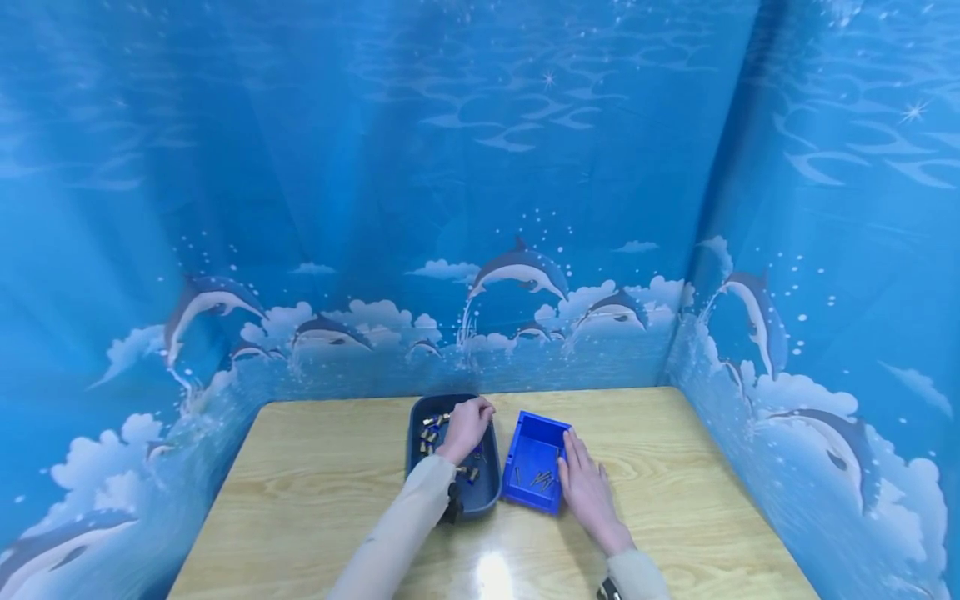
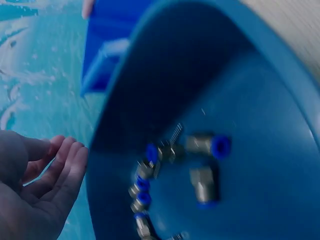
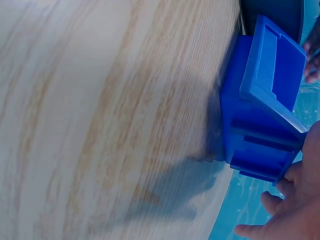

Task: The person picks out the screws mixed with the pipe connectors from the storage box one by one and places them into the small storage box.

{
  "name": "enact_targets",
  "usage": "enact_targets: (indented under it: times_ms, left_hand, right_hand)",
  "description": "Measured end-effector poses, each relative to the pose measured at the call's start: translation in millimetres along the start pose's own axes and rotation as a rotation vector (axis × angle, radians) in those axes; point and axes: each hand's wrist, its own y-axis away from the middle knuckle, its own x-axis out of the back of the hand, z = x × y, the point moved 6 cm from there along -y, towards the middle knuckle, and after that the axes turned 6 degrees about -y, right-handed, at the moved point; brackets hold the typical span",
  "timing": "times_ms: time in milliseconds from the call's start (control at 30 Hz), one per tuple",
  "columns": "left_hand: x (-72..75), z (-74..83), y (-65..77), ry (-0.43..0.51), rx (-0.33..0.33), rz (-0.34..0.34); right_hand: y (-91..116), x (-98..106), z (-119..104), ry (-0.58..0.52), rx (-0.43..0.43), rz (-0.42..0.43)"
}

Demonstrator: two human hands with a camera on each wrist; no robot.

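Observation:
My left hand (image 1: 467,429) is over a dark blue-grey tub (image 1: 413,442), near its right rim. In the left wrist view, thumb and fingertips come together beside the tub's wall; I cannot tell whether something small is between them. In the tub lie several metal push-in tube fittings (image 2: 204,185) with blue collars and a few thin screws (image 2: 177,132). My right hand (image 1: 588,500) rests against the right side of a bright blue plastic bin (image 1: 533,500), fingers extended along its rim. Several small screws (image 1: 541,478) lie on the bin's floor.
Tub and bin stand side by side on a light wood-grain table (image 1: 322,483). A blue curtain (image 1: 360,208) printed with dolphins hangs behind the table and along its sides.

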Motion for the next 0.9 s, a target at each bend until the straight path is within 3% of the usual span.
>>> enact_targets:
  times_ms: [100, 467, 667, 900]
  left_hand:
    - [-1.3, -11.0, 0.4, -0.037, 0.03, -0.065]
    - [-18.3, -29.3, 11.5, -0.204, 0.017, -0.389]
    - [-19.3, -30.2, 11.5, -0.269, -0.026, -0.416]
    - [-15.4, -32.1, 8.1, -0.409, -0.134, -0.311]
  right_hand:
    - [0, 1, 0, -0.002, -0.002, 0.003]
    - [1, 0, 0, 0.01, -0.013, -0.009]
    - [1, -3, 4, 0.019, -0.022, -0.014]
    - [-2, -3, 4, 0.025, -0.014, -0.012]
